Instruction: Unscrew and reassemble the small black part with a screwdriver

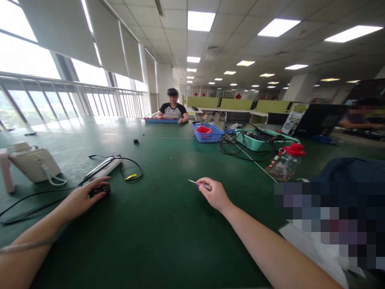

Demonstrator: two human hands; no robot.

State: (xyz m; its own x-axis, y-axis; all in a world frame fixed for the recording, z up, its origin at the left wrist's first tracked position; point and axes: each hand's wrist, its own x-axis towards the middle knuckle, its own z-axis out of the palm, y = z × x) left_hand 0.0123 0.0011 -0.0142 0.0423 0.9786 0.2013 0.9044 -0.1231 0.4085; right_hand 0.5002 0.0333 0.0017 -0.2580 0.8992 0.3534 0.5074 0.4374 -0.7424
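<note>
Near the left side of the table, my left hand (pixel 86 196) curls its thumb and fingers around a small black object (pixel 100 190) whose kind I cannot make out. My right hand (pixel 215 194) is closed on a slim tool with a pointed, light metal tip (pixel 192 182) aimed left, just above the green tabletop (pixel 150 224). Part of the tool's handle is hidden by the fingers. Beyond my left hand lies a white power strip (pixel 104 167), with a black cable (pixel 140 166) looped beside it.
A cream-coloured appliance (pixel 36 162) stands at far left. Ahead sit a small black piece (pixel 136 141), a blue basket (pixel 207 137) and a green basket (pixel 251 143) of cables. At right are a red-lidded jar (pixel 285 166) and dark cloth (pixel 355 172). A person (pixel 173 110) sits opposite.
</note>
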